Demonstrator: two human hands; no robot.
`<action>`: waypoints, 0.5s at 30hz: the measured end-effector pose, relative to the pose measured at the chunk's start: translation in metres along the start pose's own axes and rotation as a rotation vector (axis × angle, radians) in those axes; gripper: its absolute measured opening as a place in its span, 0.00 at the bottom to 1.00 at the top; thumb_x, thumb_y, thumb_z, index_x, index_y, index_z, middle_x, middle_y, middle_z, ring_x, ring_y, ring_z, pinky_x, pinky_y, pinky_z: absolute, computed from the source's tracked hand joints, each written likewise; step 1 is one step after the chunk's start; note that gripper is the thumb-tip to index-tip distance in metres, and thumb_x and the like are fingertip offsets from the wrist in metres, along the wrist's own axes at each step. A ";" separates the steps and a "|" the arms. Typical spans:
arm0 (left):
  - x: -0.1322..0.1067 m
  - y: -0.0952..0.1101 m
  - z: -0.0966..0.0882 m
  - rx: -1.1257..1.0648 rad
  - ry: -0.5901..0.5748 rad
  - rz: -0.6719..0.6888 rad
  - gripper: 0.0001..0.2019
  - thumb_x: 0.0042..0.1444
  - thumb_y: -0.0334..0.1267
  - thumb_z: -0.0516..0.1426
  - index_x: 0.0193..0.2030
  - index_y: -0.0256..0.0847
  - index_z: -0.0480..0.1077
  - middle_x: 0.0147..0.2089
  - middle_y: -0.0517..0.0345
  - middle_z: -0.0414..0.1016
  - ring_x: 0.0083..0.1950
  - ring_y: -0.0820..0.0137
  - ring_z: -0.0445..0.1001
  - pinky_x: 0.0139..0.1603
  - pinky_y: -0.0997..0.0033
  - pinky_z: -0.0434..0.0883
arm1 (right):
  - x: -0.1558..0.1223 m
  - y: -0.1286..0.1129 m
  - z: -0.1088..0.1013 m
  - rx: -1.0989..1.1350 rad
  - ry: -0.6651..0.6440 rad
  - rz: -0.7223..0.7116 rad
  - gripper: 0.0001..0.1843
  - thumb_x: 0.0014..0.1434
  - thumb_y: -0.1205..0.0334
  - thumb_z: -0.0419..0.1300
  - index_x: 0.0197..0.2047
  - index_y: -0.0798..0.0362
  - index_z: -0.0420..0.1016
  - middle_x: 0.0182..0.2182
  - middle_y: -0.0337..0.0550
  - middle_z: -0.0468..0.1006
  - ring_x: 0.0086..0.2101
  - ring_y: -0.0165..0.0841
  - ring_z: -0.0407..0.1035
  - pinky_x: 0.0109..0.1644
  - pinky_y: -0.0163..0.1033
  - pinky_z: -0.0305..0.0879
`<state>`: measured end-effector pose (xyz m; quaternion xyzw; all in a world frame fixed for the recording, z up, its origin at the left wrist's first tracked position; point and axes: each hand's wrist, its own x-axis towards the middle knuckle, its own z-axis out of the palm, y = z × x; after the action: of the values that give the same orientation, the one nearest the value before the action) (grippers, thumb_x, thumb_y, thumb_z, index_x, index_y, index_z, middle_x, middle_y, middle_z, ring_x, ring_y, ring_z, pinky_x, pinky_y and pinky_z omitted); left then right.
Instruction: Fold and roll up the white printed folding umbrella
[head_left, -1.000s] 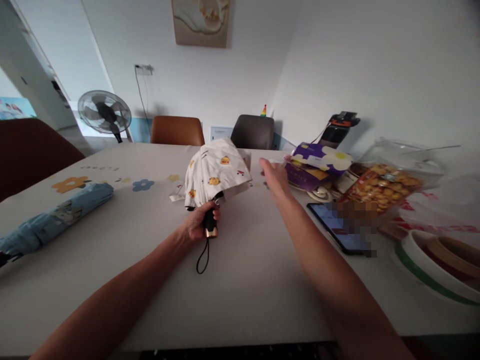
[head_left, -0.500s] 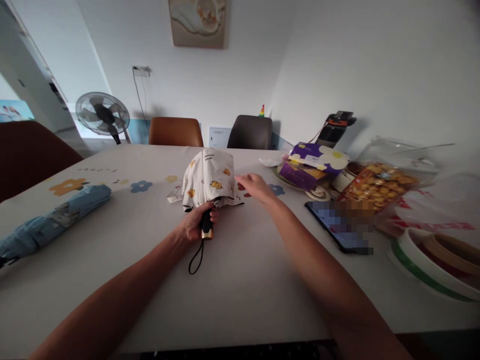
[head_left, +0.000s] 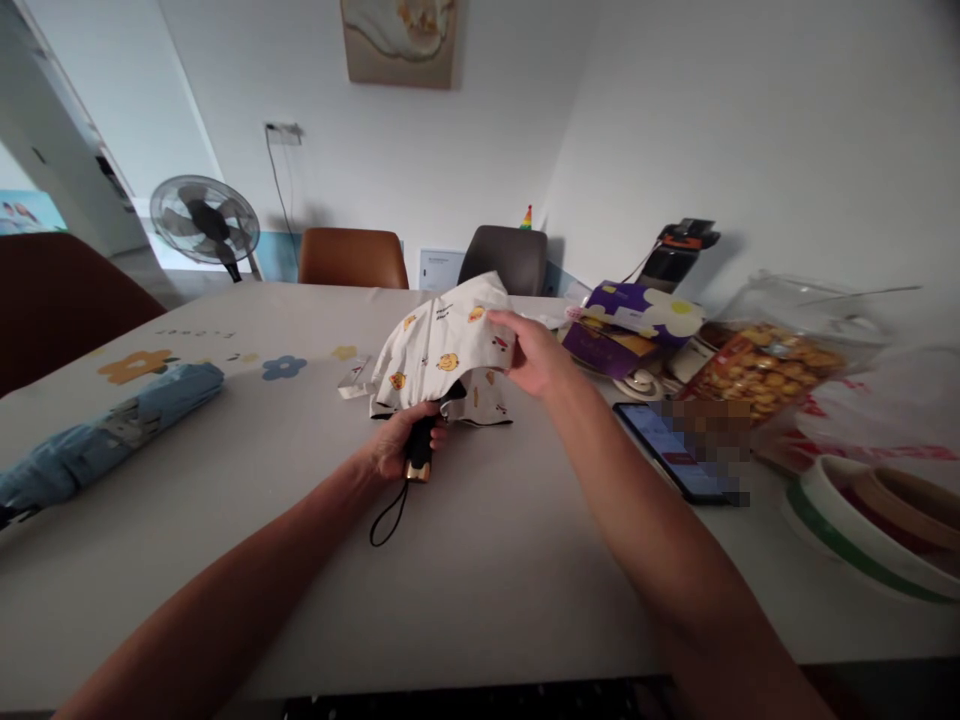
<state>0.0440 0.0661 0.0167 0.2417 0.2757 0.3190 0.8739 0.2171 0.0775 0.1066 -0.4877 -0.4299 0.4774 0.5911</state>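
A white folding umbrella [head_left: 420, 345] with small yellow cartoon prints lies over the middle of the table, its fabric loose and unwrapped. My left hand [head_left: 397, 440] is closed around its black handle, which ends in a gold cap with a black wrist loop [head_left: 388, 518]. The thumb and fingers of my right hand [head_left: 534, 352] pinch the canopy's right edge, pulling that panel out to the right. A white strap [head_left: 355, 378] sticks out at the canopy's left side. To the left lies a rolled blue umbrella [head_left: 112, 435], touched by neither hand.
On the right of the table [head_left: 480, 600] are a phone [head_left: 679, 455], purple tissue packs [head_left: 637, 312], a tub of round snacks [head_left: 780, 365], a plastic bag [head_left: 892, 400] and stacked bowls [head_left: 832, 525]. Chairs [head_left: 352, 258] and a fan [head_left: 204, 222] stand beyond.
My right hand has moved from beside the canopy onto its edge and taken hold of the fabric. The canopy now spreads farther right and rises there. My left hand keeps the handle.
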 end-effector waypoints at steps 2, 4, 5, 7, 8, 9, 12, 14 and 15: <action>0.001 -0.001 -0.002 0.019 -0.029 0.003 0.05 0.48 0.29 0.55 0.31 0.36 0.61 0.24 0.59 0.62 0.20 0.79 0.61 0.18 0.81 0.60 | 0.005 -0.007 0.018 -0.022 -0.005 -0.021 0.09 0.51 0.61 0.58 0.35 0.56 0.72 0.28 0.43 0.75 0.32 0.33 0.71 0.35 0.37 0.68; 0.002 -0.001 -0.004 0.035 -0.052 0.007 0.06 0.47 0.32 0.56 0.30 0.36 0.61 0.25 0.58 0.63 0.21 0.78 0.61 0.18 0.79 0.60 | 0.014 -0.009 0.038 -0.064 0.018 -0.034 0.07 0.48 0.62 0.60 0.32 0.56 0.71 0.25 0.40 0.73 0.28 0.31 0.68 0.32 0.36 0.67; 0.002 -0.001 -0.005 0.045 -0.061 0.010 0.07 0.46 0.34 0.56 0.30 0.36 0.61 0.25 0.57 0.63 0.21 0.77 0.62 0.19 0.79 0.60 | 0.019 -0.008 0.048 -0.118 0.004 -0.037 0.07 0.47 0.63 0.61 0.30 0.56 0.71 0.23 0.39 0.71 0.26 0.30 0.67 0.30 0.35 0.65; 0.002 -0.002 -0.005 0.079 -0.080 0.010 0.11 0.45 0.40 0.58 0.30 0.36 0.61 0.25 0.57 0.64 0.21 0.76 0.62 0.20 0.77 0.61 | 0.029 -0.006 0.067 -0.199 -0.011 -0.092 0.04 0.46 0.64 0.60 0.27 0.56 0.69 0.21 0.37 0.67 0.23 0.28 0.63 0.26 0.34 0.62; 0.001 -0.003 -0.005 0.106 -0.089 0.009 0.13 0.45 0.43 0.59 0.31 0.36 0.61 0.25 0.57 0.64 0.22 0.76 0.62 0.20 0.76 0.61 | 0.034 -0.005 0.076 -0.232 -0.012 -0.118 0.04 0.47 0.65 0.59 0.25 0.55 0.67 0.20 0.36 0.65 0.22 0.27 0.62 0.25 0.33 0.60; 0.001 -0.003 -0.005 0.139 -0.097 0.007 0.15 0.44 0.46 0.59 0.32 0.36 0.62 0.26 0.57 0.65 0.22 0.76 0.62 0.20 0.76 0.61 | 0.037 -0.004 0.084 -0.259 -0.006 -0.140 0.05 0.47 0.65 0.58 0.23 0.55 0.65 0.19 0.35 0.63 0.21 0.26 0.60 0.24 0.32 0.58; 0.000 -0.006 -0.005 0.225 -0.102 0.015 0.20 0.42 0.50 0.61 0.33 0.36 0.63 0.27 0.58 0.66 0.22 0.76 0.63 0.21 0.76 0.61 | 0.041 0.001 0.101 -0.357 0.003 -0.153 0.11 0.47 0.68 0.56 0.18 0.54 0.58 0.16 0.33 0.57 0.19 0.24 0.54 0.22 0.31 0.51; 0.001 -0.006 -0.005 0.219 -0.101 0.026 0.19 0.42 0.49 0.60 0.33 0.37 0.63 0.27 0.57 0.66 0.23 0.75 0.63 0.21 0.76 0.62 | 0.041 0.007 0.105 -0.414 -0.009 -0.152 0.14 0.46 0.69 0.56 0.16 0.53 0.55 0.15 0.32 0.54 0.18 0.23 0.51 0.21 0.31 0.48; 0.001 -0.006 -0.004 0.203 -0.102 0.025 0.18 0.42 0.48 0.60 0.33 0.37 0.63 0.27 0.57 0.66 0.23 0.75 0.63 0.21 0.75 0.62 | 0.041 0.010 0.104 -0.434 -0.018 -0.153 0.14 0.46 0.69 0.56 0.15 0.53 0.54 0.15 0.32 0.53 0.18 0.22 0.50 0.21 0.31 0.46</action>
<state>0.0440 0.0638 0.0097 0.3483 0.2588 0.2877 0.8538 0.1212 0.1361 0.1143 -0.5652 -0.5635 0.3318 0.5029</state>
